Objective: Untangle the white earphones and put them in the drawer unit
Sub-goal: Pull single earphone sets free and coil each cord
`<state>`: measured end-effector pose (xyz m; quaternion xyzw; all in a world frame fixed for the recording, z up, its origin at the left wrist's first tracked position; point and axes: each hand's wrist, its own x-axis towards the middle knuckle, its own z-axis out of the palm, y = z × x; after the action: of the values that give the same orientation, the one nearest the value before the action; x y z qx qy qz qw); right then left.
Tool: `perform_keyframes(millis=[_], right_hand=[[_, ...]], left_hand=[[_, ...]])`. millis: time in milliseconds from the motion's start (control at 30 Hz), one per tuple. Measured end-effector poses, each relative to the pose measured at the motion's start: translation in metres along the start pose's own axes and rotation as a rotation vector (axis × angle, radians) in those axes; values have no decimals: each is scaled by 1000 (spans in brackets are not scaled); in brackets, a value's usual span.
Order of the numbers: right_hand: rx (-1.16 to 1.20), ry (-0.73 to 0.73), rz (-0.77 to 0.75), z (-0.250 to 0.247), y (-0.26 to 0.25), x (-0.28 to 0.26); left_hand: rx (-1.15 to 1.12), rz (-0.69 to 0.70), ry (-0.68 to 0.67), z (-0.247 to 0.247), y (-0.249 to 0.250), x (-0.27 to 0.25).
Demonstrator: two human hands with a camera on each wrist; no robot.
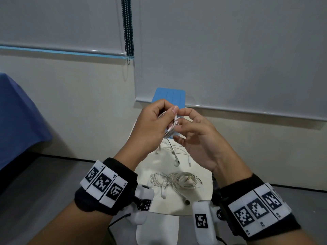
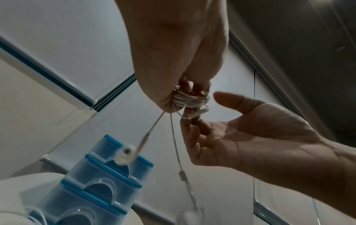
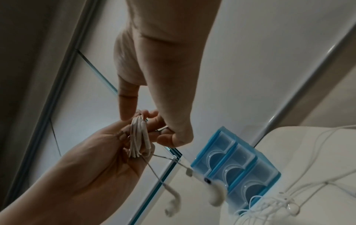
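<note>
Head view: both hands are meeting at mid-frame, raised above a small white table [image 1: 198, 206].
Left hand: the left hand [image 1: 150, 126] is gripping a wound coil of white earphones [image 1: 172, 125], fingers curled round the loops.
Right hand: the right hand [image 1: 196, 138] is pinching at the coil with thumb and forefinger while the other fingers are lying loosely curled below it.
Hanging ends: an earbud [image 1: 176, 162] is dangling from the coil on a thin cord, lower centre of the hands; in the right wrist view two buds are hanging, one of them blurred.
Drawer unit: the blue drawer unit [image 1: 170, 96] is standing at the far end of the table, partly hidden behind the hands; in the left wrist view [image 2: 100, 182] its translucent stacked drawer fronts are showing at lower left.
Surface: a second tangle of white earphones [image 1: 177, 181] is lying on the table below the hands, with more loose white cords behind it.
Room: pale roller blinds [image 1: 230, 50] are covering the upper frame, a beaded blind chain [image 1: 127, 29] is hanging at top centre, a blue cloth [image 1: 17, 117] is showing at the left edge, and grey floor is lying below.
Wrists: black wristbands with printed markers [image 1: 104, 184] are sitting on both forearms.
</note>
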<state>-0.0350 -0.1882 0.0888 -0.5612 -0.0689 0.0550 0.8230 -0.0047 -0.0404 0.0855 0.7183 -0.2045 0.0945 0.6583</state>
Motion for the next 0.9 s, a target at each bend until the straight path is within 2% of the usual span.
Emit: perform_keyframes(millis=[100, 233, 333, 467, 533, 700, 900], right_hand=[[4, -70, 20, -3, 1, -2], [-139, -26, -23, -2, 0, 0], [-385, 23, -103, -3, -2, 0], [-836, 85, -213, -4, -1, 1], [-954, 81, -225, -3, 1, 0], [-1071, 19, -222, -4, 0, -6], [-1015, -14, -156, -4, 1, 7]], left_hand=[[-4, -11, -47, -1, 2, -1], [37, -11, -131, -6, 1, 0], [99, -20, -170, -11, 0, 1], [150, -55, -228, -17, -1, 3], [186, -82, -233, -19, -4, 4], [226, -132, -179, -39, -5, 13], [250, -183, -170, -43, -10, 12]])
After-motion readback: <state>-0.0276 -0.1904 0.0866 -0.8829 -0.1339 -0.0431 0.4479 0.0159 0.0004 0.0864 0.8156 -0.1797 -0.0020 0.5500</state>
